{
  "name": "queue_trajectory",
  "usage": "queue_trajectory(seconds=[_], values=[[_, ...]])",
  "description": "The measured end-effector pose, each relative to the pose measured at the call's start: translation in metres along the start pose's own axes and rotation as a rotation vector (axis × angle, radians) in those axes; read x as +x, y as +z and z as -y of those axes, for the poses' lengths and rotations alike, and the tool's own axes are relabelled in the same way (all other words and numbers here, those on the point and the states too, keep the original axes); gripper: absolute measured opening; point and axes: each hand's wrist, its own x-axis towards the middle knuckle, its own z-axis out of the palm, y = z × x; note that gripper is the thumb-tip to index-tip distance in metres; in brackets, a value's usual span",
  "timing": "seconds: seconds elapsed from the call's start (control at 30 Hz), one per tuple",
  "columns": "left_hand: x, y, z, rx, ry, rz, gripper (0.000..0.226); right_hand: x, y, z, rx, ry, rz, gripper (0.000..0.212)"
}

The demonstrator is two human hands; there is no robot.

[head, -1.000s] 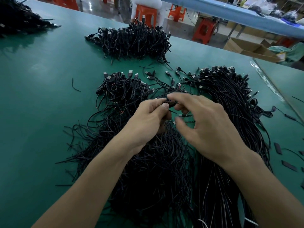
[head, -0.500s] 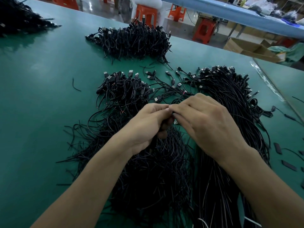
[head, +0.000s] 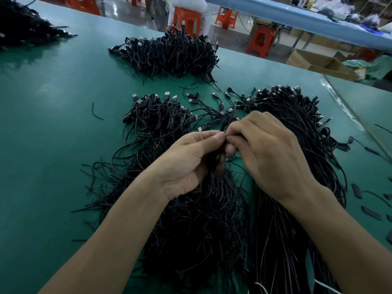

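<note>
My left hand (head: 188, 160) and my right hand (head: 267, 151) meet above the middle of a green table (head: 53, 124). Both pinch one thin black cable (head: 228, 122), whose free end with red and bare wire tips sticks up past my fingertips. The left fingers are curled around a small bunch of black cable. Below the hands lies a loose heap of black cables (head: 197, 225). A long straight bundle of cables (head: 297, 128) with plugs at its far end runs along the right side, under my right wrist.
A pile of cables with USB plugs (head: 157, 115) sits left of my hands, another pile (head: 171, 54) lies farther back, and a third (head: 23, 28) at the far left corner. Short black sleeve pieces (head: 371, 212) lie at the right edge. Orange stools (head: 186, 18) and cardboard boxes (head: 318, 60) stand beyond the table.
My right hand's spread fingers closed into a pinch against the left fingertips. The cable's wire end now stands up above my fingers.
</note>
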Motion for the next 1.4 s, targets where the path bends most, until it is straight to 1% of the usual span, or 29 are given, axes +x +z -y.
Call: queue_trajectory(seconds=[0.07, 0.1, 0.2, 0.23, 0.27, 0.3, 0.33, 0.4, 0.5, 0.6, 0.63, 0.67, 0.73, 0.8, 0.83, 0.87, 0.93, 0.97, 1.03, 1.1, 1.13, 1.2, 1.27, 1.4], values=[[0.001, -0.003, 0.001, 0.115, 0.047, -0.019, 0.016, -0.002, 0.004, 0.002, 0.097, 0.078, -0.017, 0.016], [0.001, -0.004, 0.001, 0.216, 0.084, -0.052, 0.018, -0.003, 0.005, 0.002, 0.127, 0.11, -0.026, 0.015], [0.002, -0.01, 0.0, 0.66, 0.239, -0.21, 0.026, -0.003, 0.01, 0.003, 0.175, 0.188, -0.057, 0.007], [0.002, -0.013, 0.0, 0.791, 0.292, -0.267, 0.025, -0.003, 0.013, 0.004, 0.197, 0.217, -0.065, 0.005], [0.002, -0.014, -0.001, 0.869, 0.343, -0.296, 0.02, -0.003, 0.015, 0.005, 0.227, 0.25, -0.077, 0.004], [0.001, -0.014, -0.002, 0.884, 0.381, -0.289, 0.016, -0.002, 0.017, 0.006, 0.264, 0.283, -0.1, 0.003], [0.001, -0.014, -0.002, 0.872, 0.406, -0.271, 0.017, -0.002, 0.019, 0.008, 0.307, 0.316, -0.134, 0.003], [0.001, -0.014, -0.001, 0.851, 0.424, -0.272, 0.031, -0.001, 0.022, 0.011, 0.404, 0.384, -0.209, 0.005], [0.0, -0.01, 0.002, 0.814, 0.455, -0.281, 0.023, -0.001, 0.026, 0.014, 0.516, 0.478, -0.264, 0.01], [-0.002, -0.006, 0.004, 0.908, 0.54, -0.301, 0.023, 0.0, 0.028, 0.015, 0.649, 0.545, -0.231, 0.014], [-0.002, -0.005, 0.003, 0.944, 0.558, -0.31, 0.024, 0.001, 0.028, 0.015, 0.704, 0.541, -0.212, 0.016], [-0.002, -0.003, 0.002, 0.932, 0.572, -0.319, 0.025, 0.001, 0.028, 0.015, 0.764, 0.534, -0.187, 0.018], [-0.003, 0.002, -0.001, 0.778, 0.609, -0.329, 0.027, 0.002, 0.028, 0.015, 0.901, 0.526, -0.13, 0.021], [-0.002, 0.003, -0.001, 0.701, 0.666, -0.333, 0.02, 0.002, 0.026, 0.014, 0.975, 0.511, -0.077, 0.02], [-0.002, 0.003, -0.001, 0.705, 0.681, -0.321, 0.014, 0.002, 0.024, 0.013, 0.969, 0.496, -0.056, 0.019], [-0.002, 0.002, -0.001, 0.704, 0.673, -0.316, 0.019, 0.003, 0.022, 0.012, 0.947, 0.482, -0.04, 0.017], [-0.002, -0.002, -0.001, 0.701, 0.641, -0.289, 0.045, 0.002, 0.02, 0.009, 0.883, 0.478, -0.021, 0.014], [-0.001, -0.004, 0.0, 0.723, 0.629, -0.277, 0.05, 0.002, 0.02, 0.007, 0.857, 0.489, -0.018, 0.013], [-0.001, -0.004, 0.002, 0.79, 0.641, -0.266, 0.042, 0.001, 0.019, 0.004, 0.813, 0.503, -0.01, 0.012], [-0.001, -0.004, 0.004, 0.882, 0.709, -0.278, 0.032, 0.002, 0.018, 0.002, 0.776, 0.499, -0.01, 0.012], [-0.001, -0.004, 0.004, 0.945, 0.753, -0.287, 0.032, 0.003, 0.017, 0.0, 0.766, 0.507, -0.018, 0.014], [0.0, -0.005, 0.007, 1.072, 0.836, -0.299, 0.04, 0.003, 0.017, -0.004, 0.761, 0.545, -0.053, 0.018], [0.002, -0.007, 0.01, 1.162, 0.875, -0.315, 0.045, 0.003, 0.017, -0.009, 0.728, 0.573, -0.086, 0.02], [0.004, -0.007, 0.017, 1.313, 0.907, -0.311, 0.041, 0.001, 0.016, -0.014, 0.692, 0.543, -0.099, 0.024]])
